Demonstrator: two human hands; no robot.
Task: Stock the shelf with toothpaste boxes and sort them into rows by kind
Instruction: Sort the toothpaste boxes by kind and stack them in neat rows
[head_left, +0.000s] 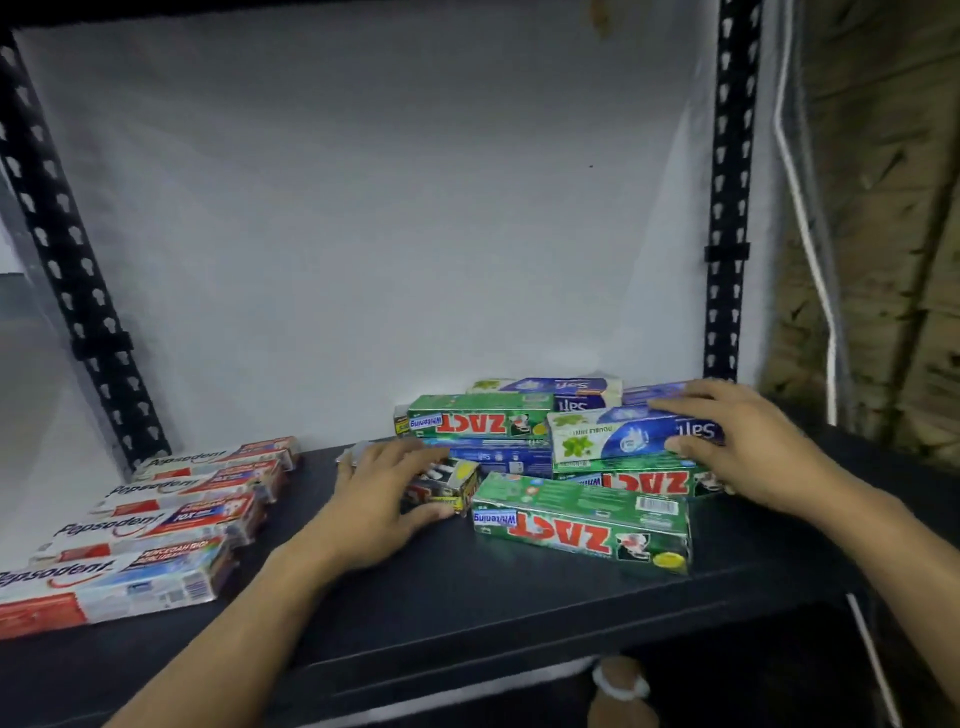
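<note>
Shelf (519, 613) part-sorted, both hands at mixed pile (519, 457).
At left, four Pepsodent boxes (171, 514) in a row; at right, green ZACT boxes (582, 525) heaped with blue Salt boxes (550, 389). Left hand (379, 499) fingers curled round small dark box (449, 486); right hand (743, 447) fingers and thumb clasping top Salt box (623, 434).

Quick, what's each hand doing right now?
Left hand: grips the small black-and-yellow cardboard box.
Right hand: grips the blue-and-white cardboard Salt box.
</note>
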